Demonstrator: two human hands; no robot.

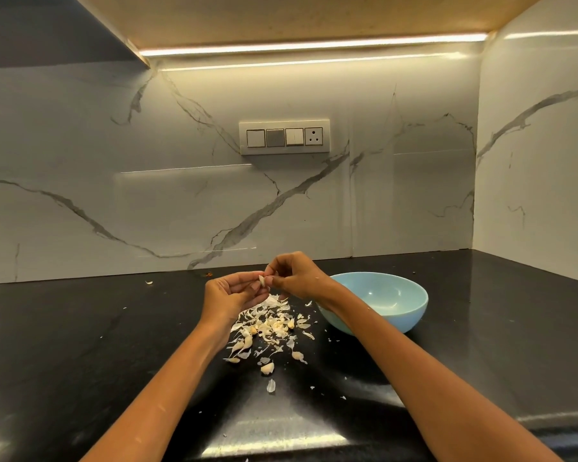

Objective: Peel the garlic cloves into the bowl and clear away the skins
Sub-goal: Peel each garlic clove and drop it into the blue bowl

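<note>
Currently both hands work above the black table (80,345), over the skin pile. Left hand (229,296) cradles a garlic clove (262,281) at its fingertips, fingers half curled around it; right hand (297,276) pinches at the clove's top, thumb and forefinger closed on what looks like skin. Loose skins (271,323) and several unpeeled cloves lie scattered just left of the blue bowl (411,316); bowl contents cannot be told from here. Judgement: clove is small, light, firm, slippery once bare; skin is papery, tears easily. Best hold the clove by its sides and pull skin from the tip
</note>
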